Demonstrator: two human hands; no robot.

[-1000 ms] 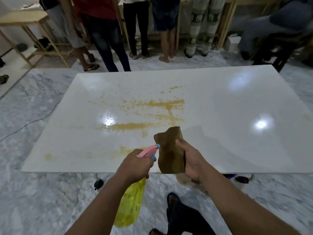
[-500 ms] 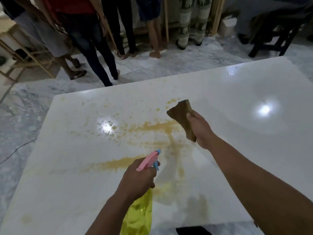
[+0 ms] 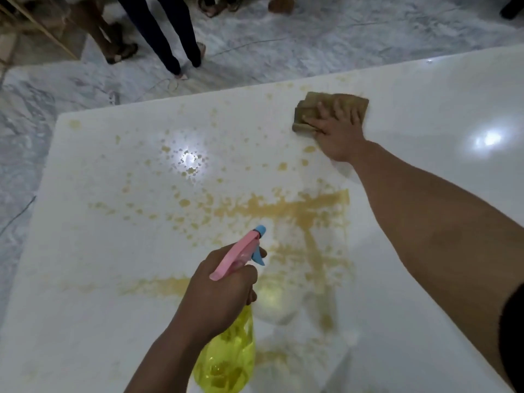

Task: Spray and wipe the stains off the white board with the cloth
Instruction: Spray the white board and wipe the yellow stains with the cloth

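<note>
The white board lies flat and fills most of the view, marked with yellow-brown stains as streaks and scattered spots. My right hand presses a folded brown cloth flat on the board near its far edge, fingers spread over it. My left hand grips the neck of a yellow spray bottle with a pink head and blue nozzle, held above the board's near part, nozzle pointing away from me.
Beyond the board's far edge is a grey marble floor. Legs of standing people are at the top left, near a wooden frame. A thin cable runs on the floor at left.
My right hand moved forward and set the cloth down flat on the board near its far edge. The view moved closer over the board. My left hand still holds the bottle.
</note>
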